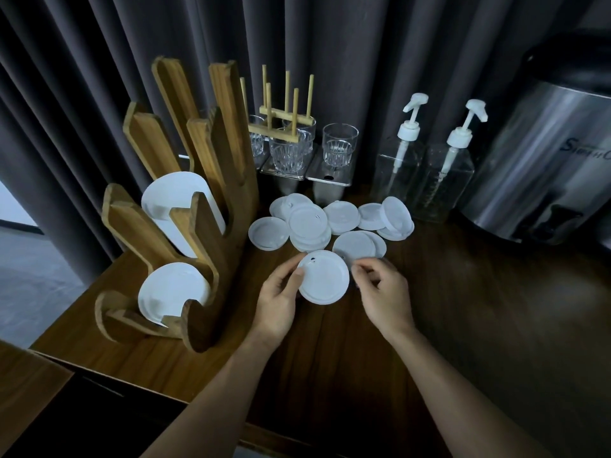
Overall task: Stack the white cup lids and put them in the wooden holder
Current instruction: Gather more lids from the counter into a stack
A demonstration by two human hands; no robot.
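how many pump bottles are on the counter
2: left pump bottle and right pump bottle stand side by side behind the loose lids, left of the steel urn. None seems hidden.

Dark wooden counter (496,309) before grey pleated curtains (363,44).
Clear glass tumblers (340,145), two clear pump bottles (396,173) and a steel urn (545,166) are ranged behind.

Matt plastic lids (324,281), grained wooden holder (211,246)
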